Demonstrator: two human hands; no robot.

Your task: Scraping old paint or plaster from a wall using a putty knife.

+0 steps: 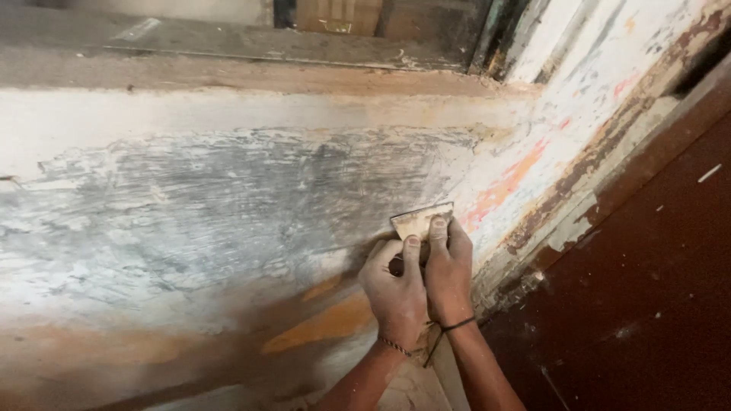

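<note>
Head view, left hand: We see the left hand (pixel 394 293) low on the wall (pixel 228 205), with its fingers curled in close. Its pointer finger is stretched up and pushes on the bottom edge of the scraper blade (pixel 421 220). The other fingers wrap round something under the blade, but we cannot tell what, because the hand hides it.

Head view, right hand: The right hand (pixel 449 274) sits right next to the left hand, and the two touch side by side. Its fingers are held tight together, not spread. The fingertips press flat on the lower part of the scraper blade.

Head view, scraper blade: It is a small, flat, pale piece with a wide top edge. It lies flat on the wall, just above both hands. Both hands push on it from below.

Head view, wall: The wall is rough and patchy. Left of the scraper blade it is grey and white with lots of scratch lines. Below and left of the scraper blade there are orange and brown patches.

Head view, corner: Just right of the scraper blade the wall turns. That side has white paint with pink and orange spots.

Head view, dark red panel (pixel 655 289): It is well to the right of the scraper blade, past a peeling brown strip.

Head view, wrists: Each wrist has a thin band on it, below the scraper blade.
</note>
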